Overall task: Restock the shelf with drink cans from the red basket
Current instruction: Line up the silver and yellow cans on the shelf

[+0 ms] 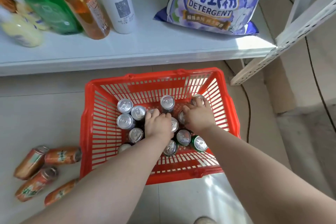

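Note:
A red plastic basket (87,129) stands on the floor below the white shelf (127,49). Several upright drink cans with silver tops fill it, among them a tall one (167,102) at the back and a green one (200,143) near the front. Both my hands reach down into the basket. My left hand (158,125) closes over a can (151,112) in the middle. My right hand (199,114) wraps around a can (197,98) at the back right. The bodies of both cans are hidden by my fingers.
Several orange cans (61,155) lie on their sides on the floor left of the basket. On the shelf stand bottles (49,7), a white bottle (116,0) and a blue detergent bag (214,2). A white shelf post (283,42) slants at the right.

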